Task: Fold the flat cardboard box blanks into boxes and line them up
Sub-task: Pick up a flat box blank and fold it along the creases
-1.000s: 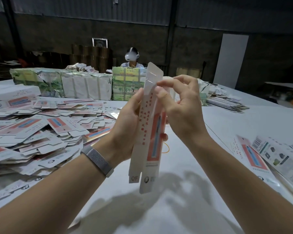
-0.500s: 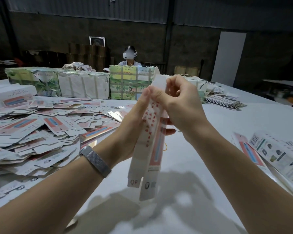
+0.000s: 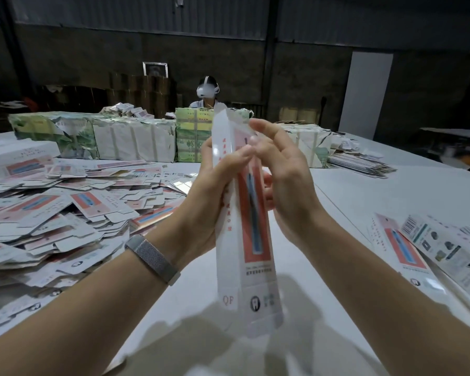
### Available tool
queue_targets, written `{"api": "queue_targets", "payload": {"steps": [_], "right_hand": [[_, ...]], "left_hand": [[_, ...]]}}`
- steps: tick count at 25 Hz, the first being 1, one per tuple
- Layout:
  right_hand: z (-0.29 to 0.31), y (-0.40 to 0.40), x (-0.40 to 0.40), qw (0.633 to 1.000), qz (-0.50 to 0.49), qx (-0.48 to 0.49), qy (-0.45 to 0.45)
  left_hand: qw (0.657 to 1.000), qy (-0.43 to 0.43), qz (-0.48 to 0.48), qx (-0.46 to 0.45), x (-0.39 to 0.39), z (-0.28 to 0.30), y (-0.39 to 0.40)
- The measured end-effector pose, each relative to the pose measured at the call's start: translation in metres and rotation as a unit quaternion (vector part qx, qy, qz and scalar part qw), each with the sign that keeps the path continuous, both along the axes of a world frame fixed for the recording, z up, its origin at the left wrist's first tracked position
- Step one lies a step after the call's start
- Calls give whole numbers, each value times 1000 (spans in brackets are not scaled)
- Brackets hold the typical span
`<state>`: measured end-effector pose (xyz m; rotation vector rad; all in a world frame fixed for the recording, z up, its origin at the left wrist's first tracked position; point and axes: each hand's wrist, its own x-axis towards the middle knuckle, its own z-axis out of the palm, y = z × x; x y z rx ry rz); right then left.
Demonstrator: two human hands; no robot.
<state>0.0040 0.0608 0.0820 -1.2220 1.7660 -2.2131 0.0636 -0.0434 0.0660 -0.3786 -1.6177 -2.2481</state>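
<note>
Box blank (image 3: 251,226) — "QF" — in left hand (image 3: 209,196)

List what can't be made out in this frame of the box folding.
- Box blank, head view: top flap motion-blurred; small print unreadable.
- Right hand: fingertips blurred; contact with the blank unclear.
- Left hand: fingers hidden behind the blank.
- Folded boxes: cut off by the right edge.
- Blank pile: cut off by the left edge.
</note>
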Motion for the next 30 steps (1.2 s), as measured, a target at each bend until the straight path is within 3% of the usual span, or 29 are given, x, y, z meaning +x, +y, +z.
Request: {"api": "queue_targets", "payload": {"steps": [4, 7, 9, 12, 19, 23, 30], "right_hand": [[-13, -11, 7, 997, 12, -57, -42], [-12, -11, 6, 994, -21, -85, -60], [-8, -7, 3, 992, -15, -98, -83], [-7, -5, 4, 988, 21, -116, -103], [-8, -4, 3, 975, 90, -161, -122], [-8, -4, 1, 992, 24, -96, -75], [-19, -8, 1, 995, -26, -99, -3]], "left_hand": [[989, 4, 141, -45, -4, -4, 1], [948, 46, 285, -131, -7, -4, -2], [924, 73, 320, -197, -8, -2, -4], [912, 64, 308, -262, -11, -1, -1], [937, 133, 246, -208, -13, -8, 4], [963, 111, 211, -123, -13, -12, 7], [956, 105, 226, -156, -12, -23, 11]]}}
